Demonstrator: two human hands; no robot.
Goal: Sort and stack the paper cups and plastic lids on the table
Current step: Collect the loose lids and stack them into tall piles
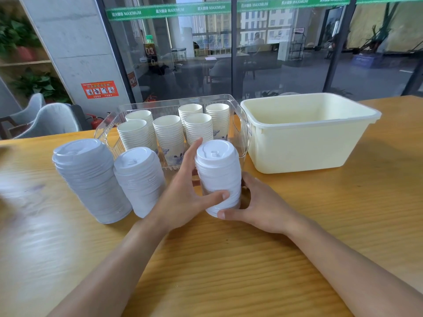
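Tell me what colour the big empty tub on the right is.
Pale cream-yellow tub, clearest in the head view.

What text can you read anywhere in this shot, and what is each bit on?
"MAXIMUM": repeated on the green band across the glass wall; the characters before it are too blurred to read.
"03": on the dark sign behind the glass.
"01": on a small green tag above it, barely legible.
Red poster on the pillar: print too small.
Lids, cups, tubs: none.
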